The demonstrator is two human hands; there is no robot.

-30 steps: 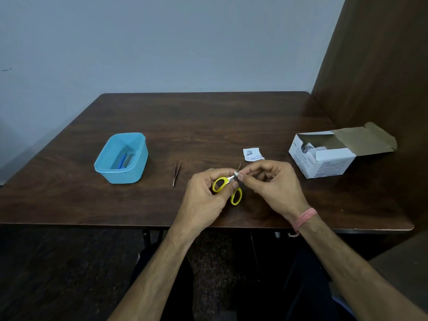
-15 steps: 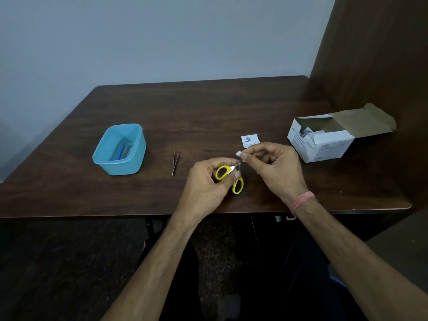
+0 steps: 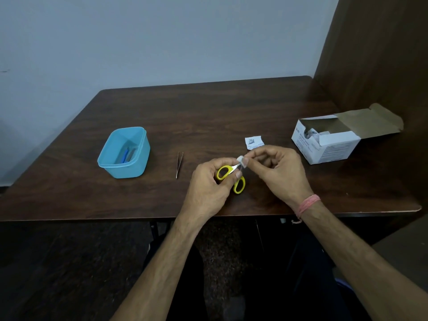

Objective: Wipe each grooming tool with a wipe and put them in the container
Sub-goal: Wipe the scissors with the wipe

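My left hand grips small scissors with yellow handles above the table's front edge. My right hand pinches a small white wipe folded around the scissor blades, which are mostly hidden by it. Metal tweezers lie on the table to the left of my hands. Further left stands the blue container, holding a blue-handled tool and another thin item.
A torn white wipe wrapper lies just beyond my right hand. An open white box of wipes sits at the right, its flap toward a brown side panel. The dark wooden table meets a grey wall behind.
The wipe slid along the scissor blades away from the handles and stays pinched near the tip. The camera view tilted, so the table sits lower in view than half a second ago.
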